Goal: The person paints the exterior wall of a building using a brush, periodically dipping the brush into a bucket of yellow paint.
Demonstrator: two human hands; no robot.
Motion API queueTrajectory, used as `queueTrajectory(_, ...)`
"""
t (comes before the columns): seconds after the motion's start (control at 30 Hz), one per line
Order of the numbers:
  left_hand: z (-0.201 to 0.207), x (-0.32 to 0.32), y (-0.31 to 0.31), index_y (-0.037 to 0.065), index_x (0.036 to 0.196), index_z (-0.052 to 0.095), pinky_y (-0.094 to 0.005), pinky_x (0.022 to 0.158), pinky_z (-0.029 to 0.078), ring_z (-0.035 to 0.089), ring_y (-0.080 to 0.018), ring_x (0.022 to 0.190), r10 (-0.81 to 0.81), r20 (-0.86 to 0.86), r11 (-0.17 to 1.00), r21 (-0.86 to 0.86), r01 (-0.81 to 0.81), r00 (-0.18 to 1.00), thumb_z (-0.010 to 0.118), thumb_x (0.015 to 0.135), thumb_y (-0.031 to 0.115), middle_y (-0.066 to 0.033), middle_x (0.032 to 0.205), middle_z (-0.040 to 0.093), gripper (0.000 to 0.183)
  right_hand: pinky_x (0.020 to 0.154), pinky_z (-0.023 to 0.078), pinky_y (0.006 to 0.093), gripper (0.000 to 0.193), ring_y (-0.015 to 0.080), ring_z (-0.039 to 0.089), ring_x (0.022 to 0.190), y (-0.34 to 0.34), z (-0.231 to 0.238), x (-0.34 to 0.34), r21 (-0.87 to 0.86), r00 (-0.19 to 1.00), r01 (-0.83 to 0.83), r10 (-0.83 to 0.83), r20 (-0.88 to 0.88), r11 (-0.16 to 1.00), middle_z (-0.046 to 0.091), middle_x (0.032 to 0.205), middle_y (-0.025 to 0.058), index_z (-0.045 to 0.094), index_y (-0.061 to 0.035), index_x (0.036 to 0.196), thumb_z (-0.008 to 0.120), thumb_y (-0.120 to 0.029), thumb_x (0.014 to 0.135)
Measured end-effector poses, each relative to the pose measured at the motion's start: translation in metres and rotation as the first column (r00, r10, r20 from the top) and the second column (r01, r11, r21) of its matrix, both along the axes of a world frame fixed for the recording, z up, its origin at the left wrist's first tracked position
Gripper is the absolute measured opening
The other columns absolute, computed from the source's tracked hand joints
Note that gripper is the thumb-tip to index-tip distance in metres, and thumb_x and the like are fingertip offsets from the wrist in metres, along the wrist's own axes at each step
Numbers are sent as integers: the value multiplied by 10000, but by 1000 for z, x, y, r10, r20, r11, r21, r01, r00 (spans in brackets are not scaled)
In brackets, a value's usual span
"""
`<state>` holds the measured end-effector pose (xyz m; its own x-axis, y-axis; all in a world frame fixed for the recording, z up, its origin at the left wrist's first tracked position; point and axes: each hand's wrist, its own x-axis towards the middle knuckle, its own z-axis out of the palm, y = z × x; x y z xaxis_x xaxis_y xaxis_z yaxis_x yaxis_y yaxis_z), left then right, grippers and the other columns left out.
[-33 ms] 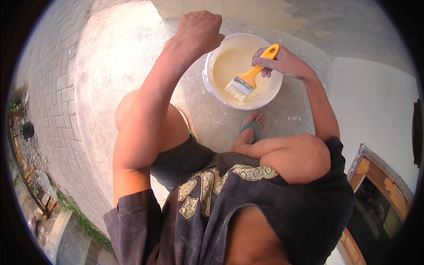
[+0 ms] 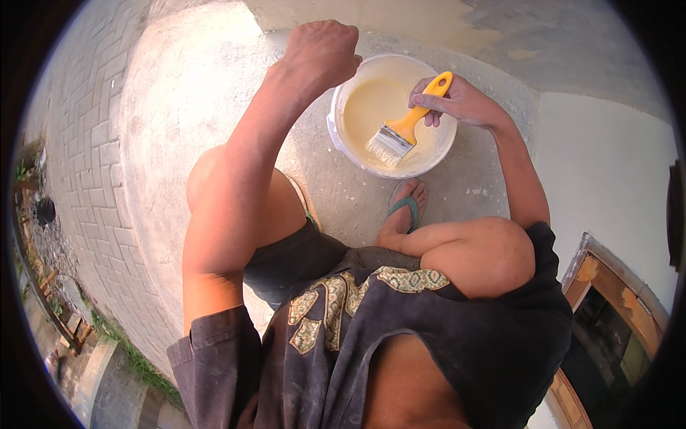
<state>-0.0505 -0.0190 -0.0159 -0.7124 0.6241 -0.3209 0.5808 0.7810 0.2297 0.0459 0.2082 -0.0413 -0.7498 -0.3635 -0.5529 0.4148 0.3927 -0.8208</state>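
Observation:
A white bucket holding a smooth cream-coloured liquid stands on the concrete between my feet and the wall. My right hand is closed round the yellow handle of a flat paintbrush, thumb on top. The brush tilts down to the left over the right half of the bucket, its pale bristles coated and close to the liquid. Just beyond the bucket's upper left rim, my left hand is curled in a fist with its back showing. Its fingers are mostly hidden, and I cannot make out what is inside.
A patchy plastered wall runs along the far side, and a pale wall rises at right with a wooden frame. My foot in a green flip-flop sits close to the bucket. Grey pavers border the concrete at left.
The paintbrush in my right hand has shifted very slightly to the right. My left hand looks almost still.

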Motion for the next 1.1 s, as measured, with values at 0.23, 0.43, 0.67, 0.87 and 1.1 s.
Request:
queueTrajectory(0.23,-15,4,3,-8,1080,595,-421,870,457,588,-322,1018,-26,240,998,-53,40,970,454,838,60,-187,999,644,288,651,483,244,144,87,578,694,8,11,7,3,997,-68,68,45,998,616,844,28,637,-26,905,656,-163,865)
queueTrajectory(0.43,-21,4,3,-31,1186,536,-422,910,438,564,-346,1056,7,289,996,84,-33,957,403,811,-7,-226,1064,618,398,748,438,273,113,118,551,816,21,51,17,176,970,15,28,-242,984,638,855,5,664,-59,893,684,-105,792)
queueTrajectory(0.67,-25,6,6,-17,1030,551,-402,845,478,605,-323,984,8,158,989,143,-31,987,423,808,18,-189,994,637,259,759,456,288,142,170,590,868,9,71,34,279,905,-10,127,-407,960,636,852,61,666,-16,872,695,10,736)
queueTrajectory(0.87,-19,1,4,-10,1064,541,-403,785,480,618,-319,917,28,138,997,70,-38,990,434,810,17,-169,926,638,277,712,465,283,169,198,594,778,11,74,31,284,903,-42,158,-400,958,659,892,83,681,-18,879,690,34,719)
queueTrajectory(1.1,-19,2,4,24,929,596,-370,717,512,651,-279,874,52,16,997,63,-52,999,477,808,47,-128,860,666,171,702,469,297,169,196,599,792,16,95,28,323,847,115,77,-526,939,667,847,88,685,-19,886,693,35,725)
